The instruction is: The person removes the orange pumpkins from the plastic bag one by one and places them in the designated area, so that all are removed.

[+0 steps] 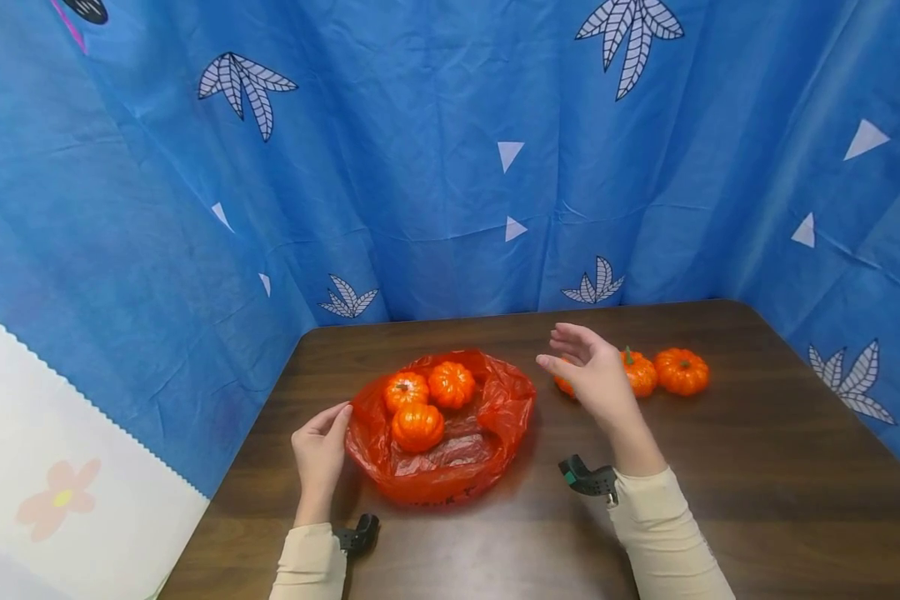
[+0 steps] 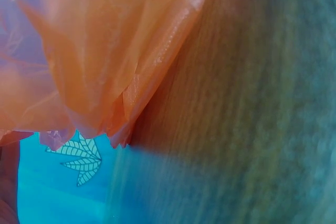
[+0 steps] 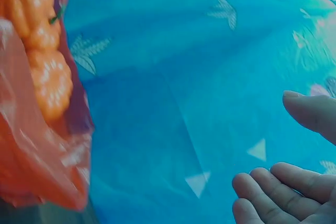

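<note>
A red plastic bag (image 1: 450, 485) lies with its mouth spread wide on the table; three small orange pumpkins (image 1: 417, 428) sit inside it. My left hand (image 1: 319, 454) pinches the bag's left rim between thumb and fingers. In the left wrist view the bag (image 2: 105, 40) fills the upper left, and the pinching fingertips are hidden. To the right of the bag, my right hand (image 1: 598, 379) hovers with fingers apart and nothing in them. Partly behind that hand are an orange pumpkin (image 1: 564, 384) and a stemmed pumpkin (image 1: 641, 377); another pumpkin (image 1: 682, 372) sits farther right.
Everything stands on a dark wooden table (image 1: 780, 467). A blue curtain (image 1: 435, 167) with leaf and triangle prints hangs behind and at the sides. White cloth (image 1: 67, 467) with a flower print shows at the lower left. Each wrist wears a black camera mount (image 1: 588, 477).
</note>
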Demonstrator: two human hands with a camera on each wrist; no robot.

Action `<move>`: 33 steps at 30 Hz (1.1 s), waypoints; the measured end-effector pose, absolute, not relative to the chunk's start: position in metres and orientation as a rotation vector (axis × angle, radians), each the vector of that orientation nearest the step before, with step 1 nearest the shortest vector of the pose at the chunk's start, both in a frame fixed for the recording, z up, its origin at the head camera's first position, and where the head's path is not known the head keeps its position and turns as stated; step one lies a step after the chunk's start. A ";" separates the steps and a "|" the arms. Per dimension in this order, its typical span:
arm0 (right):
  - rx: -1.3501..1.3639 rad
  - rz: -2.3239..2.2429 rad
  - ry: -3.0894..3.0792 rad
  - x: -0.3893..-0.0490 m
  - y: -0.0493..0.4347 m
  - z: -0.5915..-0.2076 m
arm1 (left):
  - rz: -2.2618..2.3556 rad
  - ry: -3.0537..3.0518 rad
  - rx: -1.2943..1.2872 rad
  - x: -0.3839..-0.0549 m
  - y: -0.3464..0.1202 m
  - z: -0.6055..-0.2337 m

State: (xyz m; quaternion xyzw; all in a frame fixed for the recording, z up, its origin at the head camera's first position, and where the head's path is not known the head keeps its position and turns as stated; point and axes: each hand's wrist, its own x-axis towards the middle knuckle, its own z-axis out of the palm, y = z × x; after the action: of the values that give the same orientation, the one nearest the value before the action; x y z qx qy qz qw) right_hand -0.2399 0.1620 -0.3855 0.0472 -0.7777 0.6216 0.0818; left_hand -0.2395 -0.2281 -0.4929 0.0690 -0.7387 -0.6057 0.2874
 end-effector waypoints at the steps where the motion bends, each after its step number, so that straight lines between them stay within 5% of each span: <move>1: 0.161 1.869 -2.324 -0.240 0.158 -0.386 | -1.612 -1.975 0.188 -0.239 -0.228 -0.493; 33: 0.466 2.060 -2.466 -0.249 0.047 -0.432 | -1.577 -2.026 0.189 -0.237 -0.229 -0.493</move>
State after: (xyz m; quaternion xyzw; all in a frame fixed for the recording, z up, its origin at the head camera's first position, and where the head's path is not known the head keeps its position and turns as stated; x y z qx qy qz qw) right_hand -0.2491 0.0474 -0.4322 0.1434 -0.7585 0.6335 -0.0527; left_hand -0.2368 -0.2287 -0.4935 0.0706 -0.7555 -0.5880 0.2801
